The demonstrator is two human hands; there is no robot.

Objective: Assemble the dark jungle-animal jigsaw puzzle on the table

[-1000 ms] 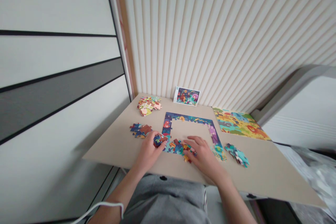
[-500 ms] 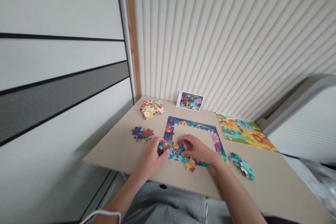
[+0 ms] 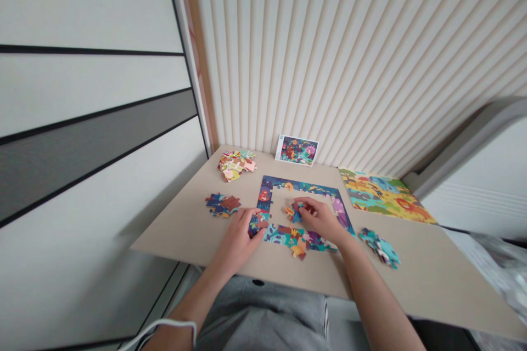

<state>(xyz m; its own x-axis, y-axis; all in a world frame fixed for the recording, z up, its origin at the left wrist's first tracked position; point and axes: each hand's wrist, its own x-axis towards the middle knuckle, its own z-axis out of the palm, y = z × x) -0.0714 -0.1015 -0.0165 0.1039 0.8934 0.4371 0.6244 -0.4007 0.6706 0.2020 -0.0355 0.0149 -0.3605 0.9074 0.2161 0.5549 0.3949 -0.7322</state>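
A partly assembled jigsaw border [image 3: 302, 182] with an undersea picture lies on the table. At its lower left corner, my left hand [image 3: 240, 236] is closed, thumb and fingers around a blue and red-brown puzzle piece [image 3: 259, 221]. Whether that piece is joined to the border I cannot tell. My right hand [image 3: 323, 220] pinches an orange, blue and brown puzzle piece [image 3: 293, 213] over the open middle of the border. Orange star-patterned pieces [image 3: 298, 248] stick out below the bottom row.
Loose pieces lie in a dark blue pile [image 3: 223, 204], a pink and yellow pile [image 3: 235, 165] and a teal pile [image 3: 379, 247]. A reference picture card [image 3: 297, 150] leans at the back. A finished animal jigsaw [image 3: 385, 196] lies to the right on the table [image 3: 181, 225].
My right hand has lifted away from the bottom row, up and right, with the orange and blue piece. My left hand stays at the lower left corner. The view has tilted slightly.
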